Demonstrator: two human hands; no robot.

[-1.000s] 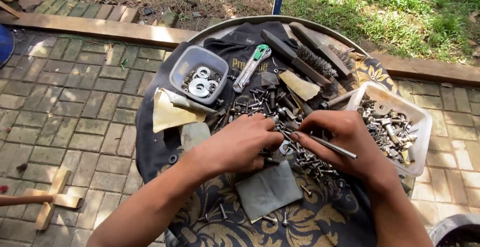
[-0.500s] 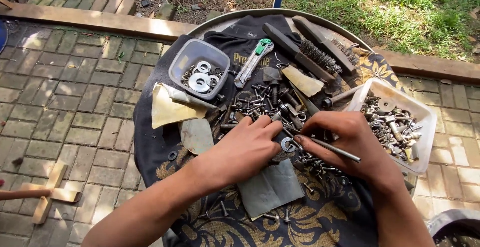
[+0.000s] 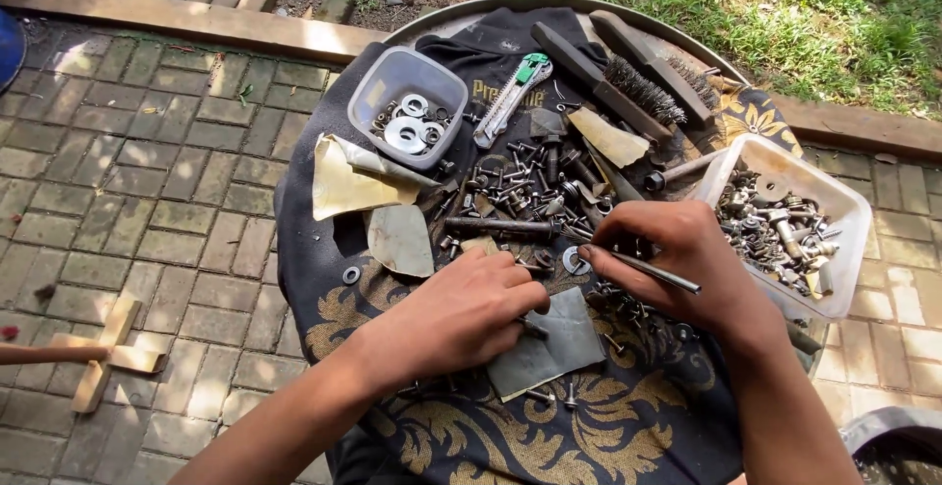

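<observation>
At left centre, a square clear plastic tub holds flat shiny washers. Below it, the left hand lies palm down with fingers curled, tips on a grey sandpaper sheet; whether it pinches anything I cannot tell. Right of centre, the right hand pinches a thin, straight, dull metal rod above the dark patterned cloth, beside rusty bolts.
</observation>
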